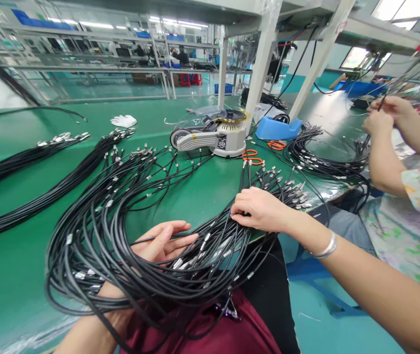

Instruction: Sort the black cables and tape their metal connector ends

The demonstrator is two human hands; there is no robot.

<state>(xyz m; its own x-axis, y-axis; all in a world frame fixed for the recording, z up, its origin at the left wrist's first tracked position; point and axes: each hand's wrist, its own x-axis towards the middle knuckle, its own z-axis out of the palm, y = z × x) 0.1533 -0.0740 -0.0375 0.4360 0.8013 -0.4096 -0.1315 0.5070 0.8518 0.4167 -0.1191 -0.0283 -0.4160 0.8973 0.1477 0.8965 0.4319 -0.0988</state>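
A large curved bundle of thin black cables [84, 231] with metal end connectors and small white labels lies over the table edge and my lap. My left hand [163, 241] reaches under the loops, palm up, its fingers stretched out and apart, with cables lying across the wrist and forearm. At the right part of the bundle, my right hand [257, 209] has its fingers curled and pinched together on black cable. The connector ends [294, 194] fan out just beyond it. What exactly sits between those fingertips is partly hidden.
Two more cable bundles [47, 196] lie at left near a white glove [123, 121]. Behind stand a round tape dispenser [228, 137], a blue tape holder [278, 129] and orange-handled scissors [252, 158]. At right, a co-worker's hands [382, 115] hold something above another cable bundle [320, 157].
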